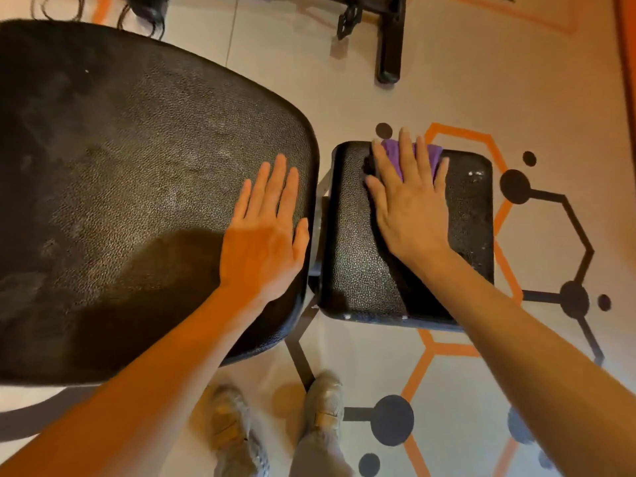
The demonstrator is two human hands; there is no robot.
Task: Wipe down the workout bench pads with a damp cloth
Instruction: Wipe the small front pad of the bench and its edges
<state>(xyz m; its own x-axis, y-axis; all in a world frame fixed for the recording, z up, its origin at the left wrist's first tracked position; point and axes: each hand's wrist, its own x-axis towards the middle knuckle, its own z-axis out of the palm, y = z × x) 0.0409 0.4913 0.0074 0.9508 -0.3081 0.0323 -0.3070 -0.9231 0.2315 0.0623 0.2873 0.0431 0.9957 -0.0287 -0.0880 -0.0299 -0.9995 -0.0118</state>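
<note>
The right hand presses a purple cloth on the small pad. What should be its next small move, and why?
Probably slide the right hand with the purple cloth toward the pad's right edge: the small pad shows white specks there, beside the cloth. The left hand rests flat on the large pad, bracing.

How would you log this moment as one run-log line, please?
right hand: flat on cloth, small pad | left hand: flat on big pad, no cloth | white specks on small pad's right edge
</note>
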